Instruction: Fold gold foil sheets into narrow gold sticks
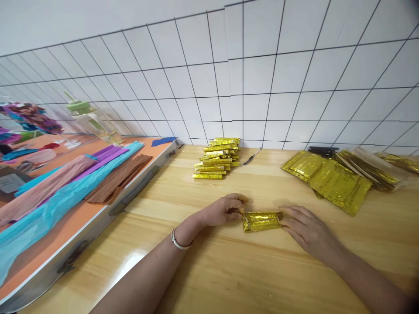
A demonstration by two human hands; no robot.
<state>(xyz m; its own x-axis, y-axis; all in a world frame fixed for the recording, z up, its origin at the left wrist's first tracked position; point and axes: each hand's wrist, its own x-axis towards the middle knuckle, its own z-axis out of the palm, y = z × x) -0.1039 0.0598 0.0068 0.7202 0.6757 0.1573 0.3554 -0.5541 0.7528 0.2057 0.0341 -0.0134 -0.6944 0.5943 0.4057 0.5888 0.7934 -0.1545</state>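
A partly folded piece of shiny gold foil (263, 220) lies on the wooden table between my two hands. At its left end, my left hand (231, 208) pinches the edge with thumb and fingers; a silver bangle is on that wrist. My right hand (304, 226) grips the right end with its fingertips. Lengthwise creases run along the foil, and its short ends rise a little. Further back, a stack of narrow folded gold foil strips (218, 159) is piled near the wall. Flat gold foil sheets (340, 183) lie spread out at the right.
A pen (252, 157) lies right of the stack. A dark object (323, 151) and a clear plastic packet (376, 165) of foil sit at the back right. At left, a metal-edged orange surface (160, 152) holds coloured crepe paper (75, 187) and a green-lidded bottle (93, 122).
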